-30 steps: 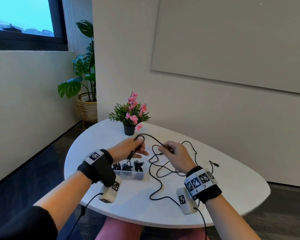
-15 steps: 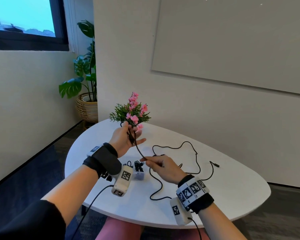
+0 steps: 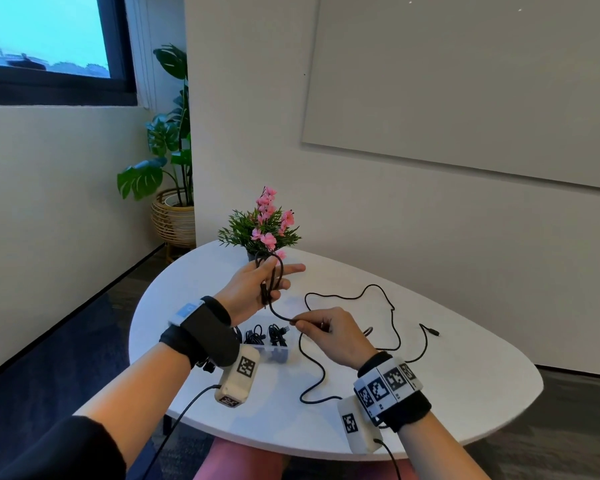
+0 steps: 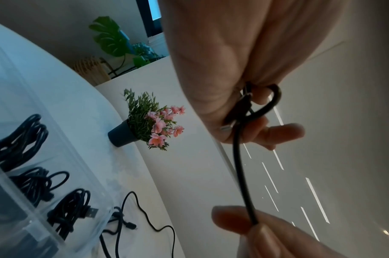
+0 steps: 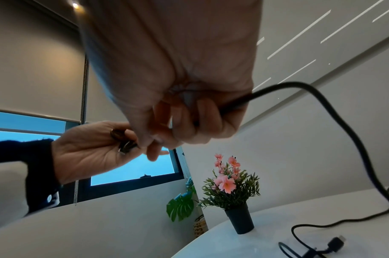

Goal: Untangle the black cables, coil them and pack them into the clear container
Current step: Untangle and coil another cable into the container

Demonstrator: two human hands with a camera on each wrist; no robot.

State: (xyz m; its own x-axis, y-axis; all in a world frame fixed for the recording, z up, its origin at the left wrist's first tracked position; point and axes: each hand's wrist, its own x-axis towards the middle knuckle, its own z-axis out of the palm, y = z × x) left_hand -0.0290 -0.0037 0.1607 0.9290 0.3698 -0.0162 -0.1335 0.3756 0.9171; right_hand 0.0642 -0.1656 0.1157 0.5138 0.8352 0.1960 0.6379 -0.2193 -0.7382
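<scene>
Two hands work here: the left hand (image 3: 253,289) and the right hand (image 3: 329,336), both on one loose cable (image 3: 371,296) that trails across the table (image 3: 465,382). One clear box (image 4: 63,206) stands near the table's front-left edge and holds three coiled cables (image 4: 67,214), as far as the left wrist view shows, with maybe more hidden. One potted flower (image 3: 265,228) stands at the far edge, and one floor plant (image 3: 168,157) grows beyond the table.

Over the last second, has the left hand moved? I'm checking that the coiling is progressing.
Yes. The left hand has risen up and away from the clear container, toward the potted flowers, with a loop of the black cable around its fingers.
</scene>
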